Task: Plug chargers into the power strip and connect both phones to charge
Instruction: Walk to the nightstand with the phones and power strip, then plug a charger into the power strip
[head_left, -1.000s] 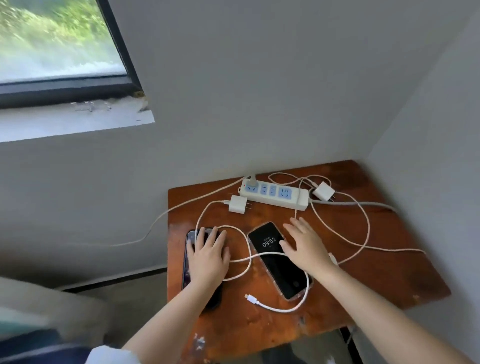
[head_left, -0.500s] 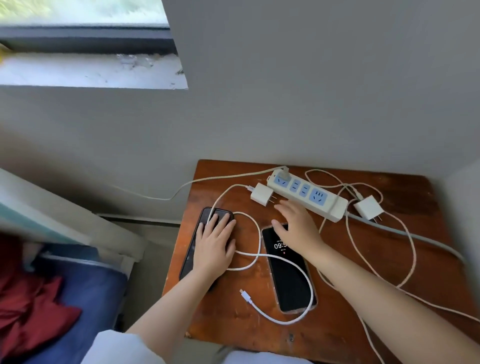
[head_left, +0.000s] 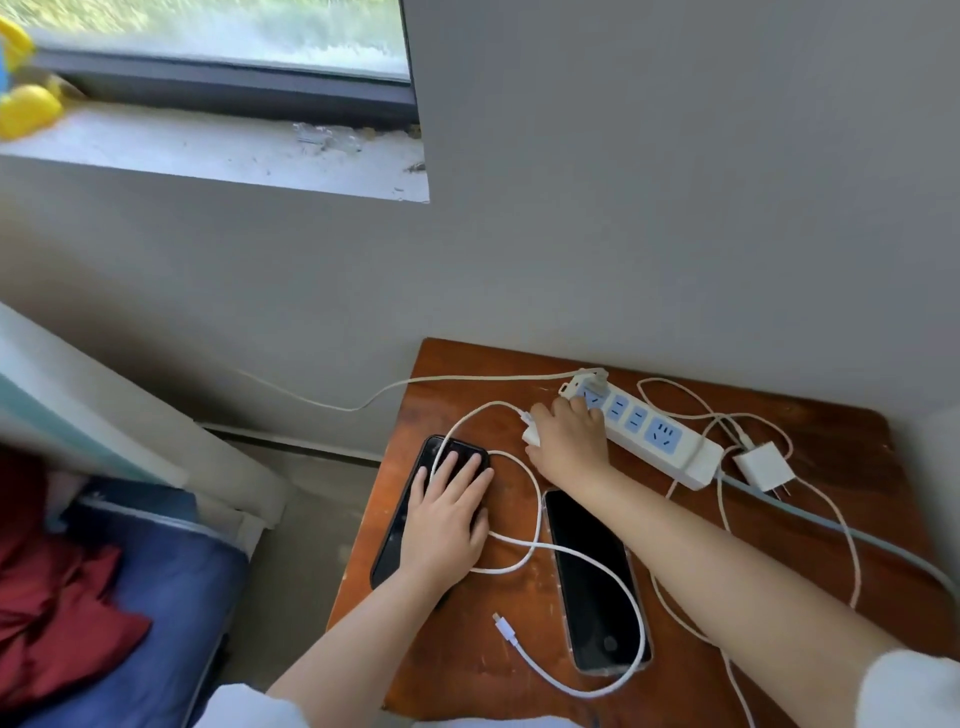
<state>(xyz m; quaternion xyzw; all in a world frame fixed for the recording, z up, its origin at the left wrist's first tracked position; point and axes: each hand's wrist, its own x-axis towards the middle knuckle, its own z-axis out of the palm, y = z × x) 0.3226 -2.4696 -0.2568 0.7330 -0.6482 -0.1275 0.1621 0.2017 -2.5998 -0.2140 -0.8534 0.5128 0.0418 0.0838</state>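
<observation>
Head view: the left hand (head_left: 448, 514) lies flat, fingers spread, on the left phone (head_left: 410, 512), a glossy black slab whose long axis runs from the near table edge toward the wall, tilted slightly right. The right hand (head_left: 569, 441) curls over a small white charger (head_left: 531, 435), gripping it just beside the left end of the power strip (head_left: 654, 434). The strip is a long white plastic bar with blue sockets, lying aslant from far left to near right on the worn reddish wood table (head_left: 810, 525). A second phone (head_left: 595, 582), screen dark, lies parallel between the arms. A smooth white cable (head_left: 535, 551) loops over both phones, its free plug (head_left: 504, 626) pointing away toward the wall. Another square charger (head_left: 764, 466) rests unplugged by the strip's right end.
</observation>
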